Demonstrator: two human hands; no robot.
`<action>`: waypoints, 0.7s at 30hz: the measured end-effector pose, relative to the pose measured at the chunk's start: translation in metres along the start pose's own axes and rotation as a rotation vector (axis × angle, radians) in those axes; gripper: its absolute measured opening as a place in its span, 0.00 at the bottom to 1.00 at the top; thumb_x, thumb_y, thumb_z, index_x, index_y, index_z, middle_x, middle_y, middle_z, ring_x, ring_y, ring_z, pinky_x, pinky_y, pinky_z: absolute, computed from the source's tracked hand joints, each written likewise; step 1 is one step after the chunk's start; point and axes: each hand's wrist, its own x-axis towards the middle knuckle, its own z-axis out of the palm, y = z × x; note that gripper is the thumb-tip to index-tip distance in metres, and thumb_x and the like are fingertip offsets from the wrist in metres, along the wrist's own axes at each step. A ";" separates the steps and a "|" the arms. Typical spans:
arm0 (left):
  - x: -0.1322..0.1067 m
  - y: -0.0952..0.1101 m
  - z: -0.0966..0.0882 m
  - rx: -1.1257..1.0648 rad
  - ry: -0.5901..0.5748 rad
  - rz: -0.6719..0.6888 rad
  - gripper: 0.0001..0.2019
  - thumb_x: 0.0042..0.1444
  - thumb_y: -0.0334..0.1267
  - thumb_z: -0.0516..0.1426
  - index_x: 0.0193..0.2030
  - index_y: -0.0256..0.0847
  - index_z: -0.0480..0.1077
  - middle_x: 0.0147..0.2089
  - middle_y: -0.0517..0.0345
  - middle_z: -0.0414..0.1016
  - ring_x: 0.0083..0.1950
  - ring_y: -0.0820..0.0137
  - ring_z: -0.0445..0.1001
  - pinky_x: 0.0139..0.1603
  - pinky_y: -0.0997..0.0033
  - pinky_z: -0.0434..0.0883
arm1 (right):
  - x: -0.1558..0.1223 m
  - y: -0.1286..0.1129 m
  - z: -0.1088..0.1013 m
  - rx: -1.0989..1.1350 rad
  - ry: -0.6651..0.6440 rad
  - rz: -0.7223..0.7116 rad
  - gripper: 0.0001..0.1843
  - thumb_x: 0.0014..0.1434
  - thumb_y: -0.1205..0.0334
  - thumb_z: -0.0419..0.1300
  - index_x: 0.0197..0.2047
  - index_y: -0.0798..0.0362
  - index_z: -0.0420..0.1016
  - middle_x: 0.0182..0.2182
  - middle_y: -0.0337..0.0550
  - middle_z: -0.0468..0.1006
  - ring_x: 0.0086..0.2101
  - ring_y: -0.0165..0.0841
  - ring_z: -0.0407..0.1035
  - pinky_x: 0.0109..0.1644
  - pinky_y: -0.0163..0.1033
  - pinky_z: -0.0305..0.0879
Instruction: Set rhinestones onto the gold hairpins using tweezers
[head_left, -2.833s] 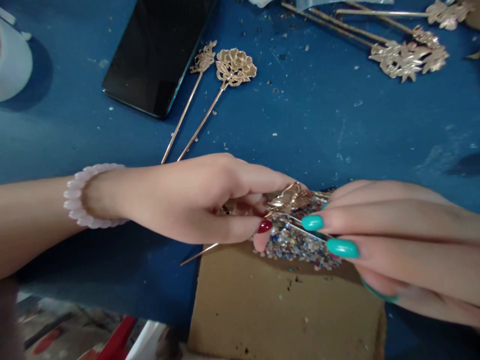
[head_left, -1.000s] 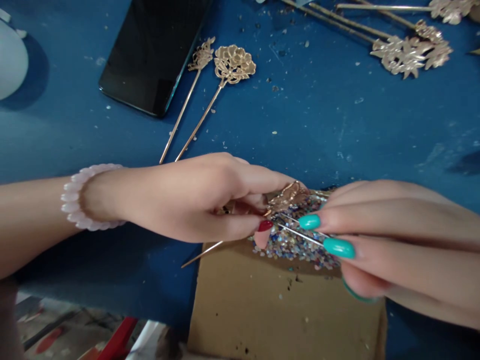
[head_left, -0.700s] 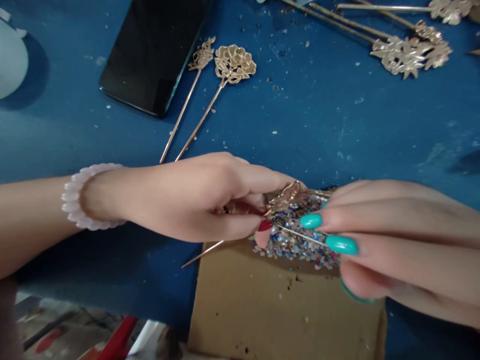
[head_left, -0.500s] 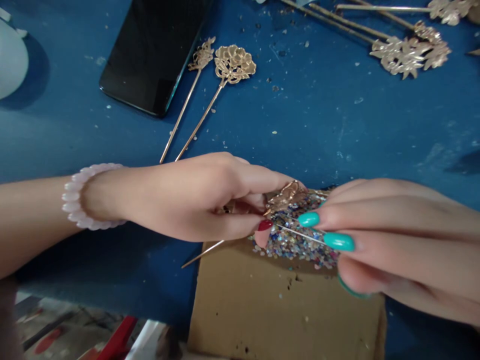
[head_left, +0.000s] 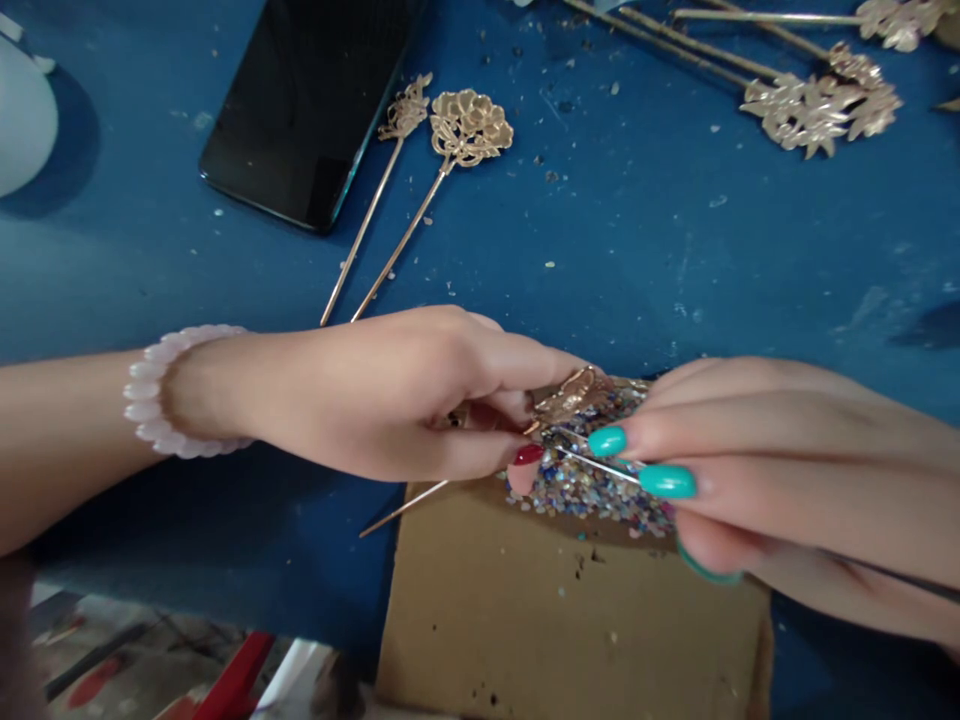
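My left hand [head_left: 405,395], with a pale bead bracelet [head_left: 161,392] at the wrist, is closed around a gold hairpin [head_left: 574,396]. The pin's ornate head shows past my fingertips, and its thin stem pokes out below the palm. From the right, my right hand [head_left: 765,470] pinches slim metal tweezers [head_left: 600,466], their tips just below the ornament; whether they touch or grip anything is too small to tell. Under both hands lies a heap of multicoloured glittering flakes [head_left: 600,500], on the upper part of a cardboard sheet [head_left: 570,620].
Two gold hairpins [head_left: 469,130] lie beside a black phone [head_left: 300,120] on the blue table [head_left: 637,250]. Several more hairpins [head_left: 806,110] are at the top right. A white rounded object [head_left: 22,130] stands at the left edge.
The tweezers and my right hand have shifted slightly left and down. The hairpin's head has tilted a little in my left hand, which otherwise stays in place.
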 end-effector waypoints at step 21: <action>-0.001 -0.001 0.000 -0.020 0.007 0.006 0.11 0.59 0.28 0.53 0.48 0.39 0.68 0.38 0.56 0.79 0.41 0.70 0.76 0.38 0.76 0.70 | -0.014 0.004 0.001 -0.041 0.044 -0.045 0.05 0.64 0.63 0.57 0.42 0.53 0.73 0.36 0.37 0.80 0.44 0.26 0.74 0.55 0.26 0.69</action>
